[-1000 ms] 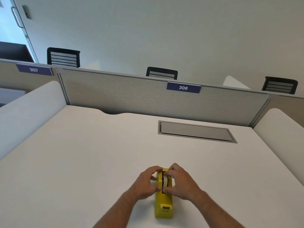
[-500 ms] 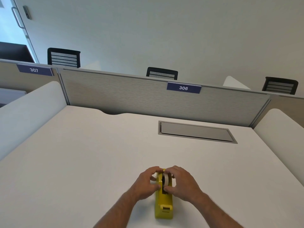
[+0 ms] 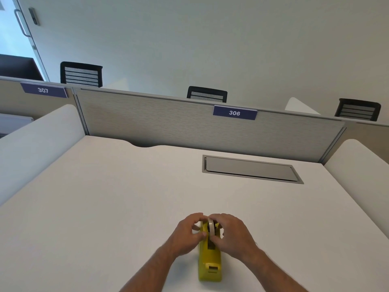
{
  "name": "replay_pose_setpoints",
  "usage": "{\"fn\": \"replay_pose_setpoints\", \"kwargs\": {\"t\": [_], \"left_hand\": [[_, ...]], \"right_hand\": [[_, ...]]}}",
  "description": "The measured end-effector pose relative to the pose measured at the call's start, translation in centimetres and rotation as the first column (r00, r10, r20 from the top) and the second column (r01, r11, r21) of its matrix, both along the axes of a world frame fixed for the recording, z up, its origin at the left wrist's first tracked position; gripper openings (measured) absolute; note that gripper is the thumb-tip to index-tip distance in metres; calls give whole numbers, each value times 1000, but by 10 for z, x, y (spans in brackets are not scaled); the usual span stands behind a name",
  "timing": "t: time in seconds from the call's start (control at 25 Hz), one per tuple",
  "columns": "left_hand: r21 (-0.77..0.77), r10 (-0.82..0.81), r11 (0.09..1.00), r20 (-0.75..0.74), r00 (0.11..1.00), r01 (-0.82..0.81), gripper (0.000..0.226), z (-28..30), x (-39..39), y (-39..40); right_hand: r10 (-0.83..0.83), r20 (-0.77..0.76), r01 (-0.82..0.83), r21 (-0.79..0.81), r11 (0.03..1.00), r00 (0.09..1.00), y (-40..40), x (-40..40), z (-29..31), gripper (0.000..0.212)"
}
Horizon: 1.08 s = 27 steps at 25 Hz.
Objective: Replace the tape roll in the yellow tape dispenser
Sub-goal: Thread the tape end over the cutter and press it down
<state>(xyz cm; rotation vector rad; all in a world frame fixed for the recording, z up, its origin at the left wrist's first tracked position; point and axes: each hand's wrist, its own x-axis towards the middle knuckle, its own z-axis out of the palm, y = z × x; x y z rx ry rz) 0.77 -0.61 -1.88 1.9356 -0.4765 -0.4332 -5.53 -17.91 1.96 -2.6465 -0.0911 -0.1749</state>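
The yellow tape dispenser (image 3: 210, 262) lies on the white desk (image 3: 105, 207) near its front edge, cutter end toward me. A white tape roll (image 3: 211, 228) stands on edge in the far end of the dispenser, its upper part above the yellow body. My left hand (image 3: 186, 236) pinches the roll and dispenser from the left. My right hand (image 3: 232, 236) grips the roll from the right, fingertips over its top. The roll's core and the dispenser's far end are hidden by my fingers.
A grey cable hatch (image 3: 250, 170) is set into the desk at the back right. A grey partition (image 3: 189, 125) with the label 306 (image 3: 234, 112) closes the far edge. White side dividers (image 3: 37, 144) flank the desk. Black chairs stand beyond.
The tape roll has risen a little higher out of the dispenser between my fingers. Both hands stay at the dispenser's far end.
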Motion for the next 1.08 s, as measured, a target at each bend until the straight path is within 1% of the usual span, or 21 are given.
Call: {"fn": "replay_pose_setpoints", "kwargs": {"t": [0.08, 0.16, 0.24, 0.36, 0.48, 0.64, 0.84, 1.08], "left_hand": [[-85, 120, 990, 44, 992, -116, 34, 3, 0, -2], [-200, 215, 957, 8, 977, -209, 28, 11, 0, -7], [-270, 200, 940, -65, 978, -210, 24, 18, 0, -13], [-313, 168, 929, -113, 979, -196, 24, 23, 0, -17], [-317, 192, 923, -114, 975, -219, 25, 23, -1, -17], [-308, 195, 929, -70, 978, -207, 24, 24, -5, -19], [-286, 204, 936, -40, 978, -207, 22, 25, -5, -21], [-282, 183, 937, -107, 977, -207, 29, 25, -2, -19]], "right_hand": [[-36, 0, 36, 119, 992, 999, -2, 0, 5, 48], [-69, 0, 67, 263, 962, 998, -3, 1, 9, 45], [-97, 3, 89, 366, 926, 995, -4, 2, 12, 45], [-132, -13, 123, 452, 883, 991, -8, 3, 14, 52], [-146, -31, 142, 484, 863, 989, -10, 3, 12, 57], [-164, -50, 165, 540, 825, 985, -12, 3, 10, 57], [-156, -58, 163, 530, 832, 986, -13, 5, 13, 52], [-112, -74, 134, 571, 810, 991, -14, 4, 14, 51]]}}
